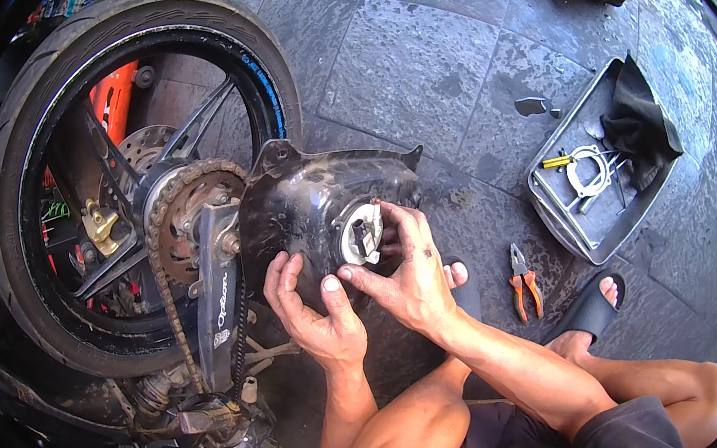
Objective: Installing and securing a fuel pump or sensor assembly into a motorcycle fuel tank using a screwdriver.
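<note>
Close to the centre of the clock dial, slightly toward nine: a black fuel tank (302, 204), with its white pump flange (350, 247) facing the camera, probably for open access by both hands. Left hand (327, 331) not clenched, with loosely curved fingers spread against the near side of the tank, apparently for steadying it. Right hand (417, 284) grasping the flange between thumb and fingers, perhaps for good control of a small part; firmness of this grasp, cannot tell. Toward ten o'clock, just beside the tank, a spoked wheel (159, 170) with drive chain (171, 314). At four, orange-handled pliers (520, 272), likely left near for easy reach. At three, a grey tray (570, 234) with yellow-handled screwdriver (558, 161), white ring (574, 174) and black cloth (644, 131), probably collected together against loss.
</note>
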The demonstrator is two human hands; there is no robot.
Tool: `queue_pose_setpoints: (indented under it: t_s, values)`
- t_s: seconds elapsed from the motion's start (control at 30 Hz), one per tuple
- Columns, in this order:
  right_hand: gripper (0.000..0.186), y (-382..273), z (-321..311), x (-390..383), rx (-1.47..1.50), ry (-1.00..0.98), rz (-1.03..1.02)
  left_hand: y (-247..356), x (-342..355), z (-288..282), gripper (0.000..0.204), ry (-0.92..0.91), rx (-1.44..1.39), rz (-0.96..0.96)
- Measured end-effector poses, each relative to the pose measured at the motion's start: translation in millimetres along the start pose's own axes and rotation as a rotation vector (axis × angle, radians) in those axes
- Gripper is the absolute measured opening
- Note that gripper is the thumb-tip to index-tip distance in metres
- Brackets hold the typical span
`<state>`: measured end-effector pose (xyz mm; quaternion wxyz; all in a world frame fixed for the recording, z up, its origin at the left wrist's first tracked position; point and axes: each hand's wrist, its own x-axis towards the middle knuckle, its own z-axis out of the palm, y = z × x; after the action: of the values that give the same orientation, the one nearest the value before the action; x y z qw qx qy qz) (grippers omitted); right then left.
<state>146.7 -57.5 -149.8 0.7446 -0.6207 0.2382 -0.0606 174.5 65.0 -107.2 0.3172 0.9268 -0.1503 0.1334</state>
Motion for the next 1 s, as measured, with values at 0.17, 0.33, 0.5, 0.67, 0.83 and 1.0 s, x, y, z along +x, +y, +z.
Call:
queue_pose_setpoints:
  t_s: [0.17,0.33,0.5,0.67,0.83,1.0]
  values:
    - [0.084,-5,-2,5,-0.001,0.051,-0.049,1,0,-1,0.050,0.018,0.009,0.005]
    - [0.063,-9,4,12,0.095,0.112,0.096,2,-3,-1,0.050,0.018,0.033,0.018]
    - [0.056,-2,7,14,0.059,0.184,0.136,3,-3,7,0.050,0.025,0.018,0.035]
    - [0.061,0,0,16,0.025,0.094,-0.017,-5,-3,1,0.044,0.019,0.093,0.081]
    - [0.057,6,-45,15,-0.088,0.047,-0.128,-9,-3,0,0.044,0.014,0.059,0.047]
    - [0.038,85,-209,22,-0.683,0.850,-0.043,-2,-3,-1,0.041,0.074,-0.064,0.026]
